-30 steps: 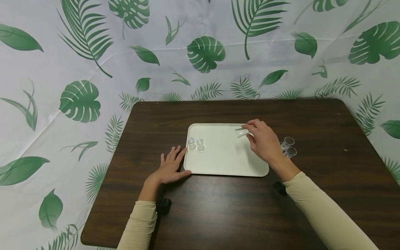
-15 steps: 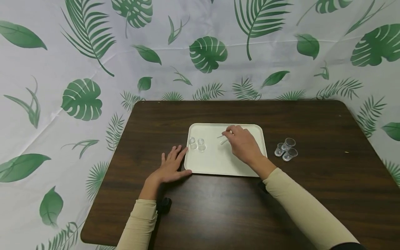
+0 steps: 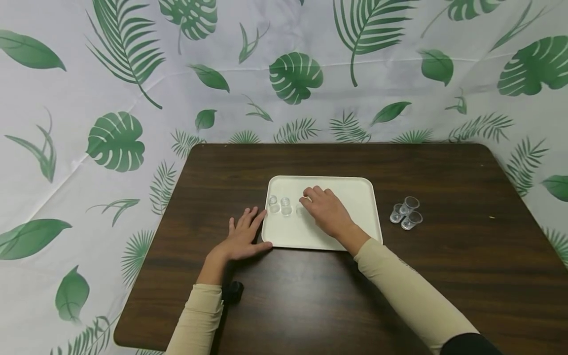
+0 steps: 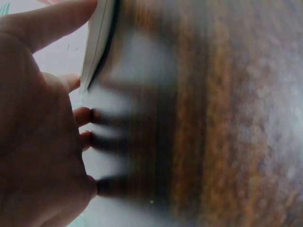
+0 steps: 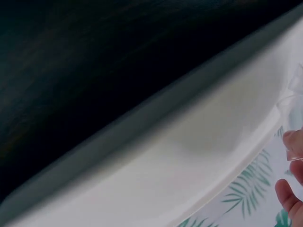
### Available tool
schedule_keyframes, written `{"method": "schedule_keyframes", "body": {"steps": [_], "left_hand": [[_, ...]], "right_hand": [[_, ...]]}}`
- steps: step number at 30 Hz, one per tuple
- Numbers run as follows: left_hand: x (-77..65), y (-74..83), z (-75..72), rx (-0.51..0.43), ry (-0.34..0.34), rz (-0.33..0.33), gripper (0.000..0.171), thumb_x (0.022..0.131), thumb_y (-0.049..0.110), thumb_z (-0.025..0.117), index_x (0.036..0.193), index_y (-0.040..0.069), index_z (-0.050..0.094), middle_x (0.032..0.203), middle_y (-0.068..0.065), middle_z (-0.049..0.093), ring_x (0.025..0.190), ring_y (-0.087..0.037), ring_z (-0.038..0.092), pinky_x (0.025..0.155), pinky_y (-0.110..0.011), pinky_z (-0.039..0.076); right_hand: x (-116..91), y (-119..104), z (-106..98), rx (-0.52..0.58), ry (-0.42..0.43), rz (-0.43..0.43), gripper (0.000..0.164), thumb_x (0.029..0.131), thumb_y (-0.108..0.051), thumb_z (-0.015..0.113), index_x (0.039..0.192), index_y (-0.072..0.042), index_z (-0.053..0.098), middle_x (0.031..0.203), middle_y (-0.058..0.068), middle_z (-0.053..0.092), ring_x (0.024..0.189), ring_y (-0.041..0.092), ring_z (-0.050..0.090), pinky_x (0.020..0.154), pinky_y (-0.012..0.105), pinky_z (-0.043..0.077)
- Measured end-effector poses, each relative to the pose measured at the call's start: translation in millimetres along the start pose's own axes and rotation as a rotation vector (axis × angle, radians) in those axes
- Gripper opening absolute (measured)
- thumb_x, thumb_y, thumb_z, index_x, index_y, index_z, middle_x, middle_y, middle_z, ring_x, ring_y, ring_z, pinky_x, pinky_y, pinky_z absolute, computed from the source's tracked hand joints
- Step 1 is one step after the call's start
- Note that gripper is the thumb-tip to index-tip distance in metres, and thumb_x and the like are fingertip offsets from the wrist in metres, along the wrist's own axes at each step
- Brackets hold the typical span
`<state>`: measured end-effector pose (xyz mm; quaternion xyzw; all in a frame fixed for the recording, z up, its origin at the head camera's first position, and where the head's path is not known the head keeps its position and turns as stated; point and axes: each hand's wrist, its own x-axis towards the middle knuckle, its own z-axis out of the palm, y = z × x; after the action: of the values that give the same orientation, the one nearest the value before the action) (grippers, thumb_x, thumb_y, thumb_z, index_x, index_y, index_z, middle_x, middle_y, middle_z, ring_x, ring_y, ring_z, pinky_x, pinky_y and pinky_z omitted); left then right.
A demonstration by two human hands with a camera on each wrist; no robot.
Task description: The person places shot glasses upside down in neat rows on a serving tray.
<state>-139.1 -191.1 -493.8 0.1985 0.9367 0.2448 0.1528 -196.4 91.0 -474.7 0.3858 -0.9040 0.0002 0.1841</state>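
Observation:
My left hand (image 3: 241,241) lies with spread fingers at the left edge of a white tray (image 3: 355,192), its thumb at the near left corner. In the left wrist view, the thumb (image 4: 61,21) touches the tray's rim (image 4: 97,47). My right hand (image 3: 327,212) is over the middle of the tray and pinches a clear shot glass (image 3: 300,210), partly hidden by the fingers. Left of it, two more shot glasses, one outer (image 3: 273,204) and one inner (image 3: 286,206), stand side by side with narrow ends up. The right wrist view catches only some fingertips (image 5: 294,142) and clear glass.
Several upright shot glasses (image 3: 410,219) cluster on the dark wooden table (image 3: 461,197), to the right of the tray. A leaf-patterned cloth (image 3: 248,88) hangs behind the table and down its left side.
My right hand has carried the shot glass leftward across the tray, turning it from tilted to roughly upright beside the other two. The left hand has stayed at the tray's edge.

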Motion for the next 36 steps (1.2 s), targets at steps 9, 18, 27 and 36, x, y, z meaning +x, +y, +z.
{"method": "schedule_keyframes", "body": {"steps": [9,18,27,36], "left_hand": [[-0.7,1.7,-0.4,-0.002,-0.003,-0.013,0.091,0.092,0.051,0.061,0.159,0.014,0.013,0.163,-0.017,0.006,0.148,-0.037,-0.003,0.107,-0.069,-0.005],[-1.5,2.9,-1.6,-0.002,-0.007,-0.012,0.091,0.092,0.051,0.061,0.159,0.014,0.012,0.163,-0.018,0.006,0.148,-0.038,-0.003,0.107,-0.069,-0.005],[-1.3,1.6,-0.1,-0.011,0.0,-0.006,0.09,0.093,0.05,0.06,0.159,0.014,0.012,0.163,-0.017,0.005,0.148,-0.037,-0.004,0.107,-0.068,-0.006],[-0.4,-5.0,4.2,-0.018,0.003,0.004,0.092,0.092,0.059,0.057,0.16,0.016,0.01,0.163,-0.015,0.003,0.149,-0.036,-0.006,0.108,-0.068,-0.007]], "right_hand": [[10.1,-10.0,3.9,-0.143,-0.015,-0.129,0.011,0.093,-0.005,0.063,0.103,-0.007,0.065,0.106,0.007,0.053,0.091,0.026,0.048,0.073,0.038,0.041],[16.1,-16.8,4.9,-0.263,-0.024,-0.255,0.009,0.095,-0.009,0.061,0.103,-0.006,0.066,0.103,0.006,0.05,0.089,0.023,0.046,0.072,0.037,0.04],[16.0,-19.0,5.6,-0.288,-0.029,-0.286,0.009,0.096,-0.009,0.061,0.1,-0.005,0.067,0.101,0.008,0.049,0.089,0.024,0.047,0.075,0.039,0.041],[16.2,-19.7,6.3,-0.285,-0.017,-0.283,0.007,0.095,-0.01,0.062,0.098,-0.007,0.067,0.102,0.008,0.049,0.089,0.024,0.047,0.078,0.04,0.04]]}}
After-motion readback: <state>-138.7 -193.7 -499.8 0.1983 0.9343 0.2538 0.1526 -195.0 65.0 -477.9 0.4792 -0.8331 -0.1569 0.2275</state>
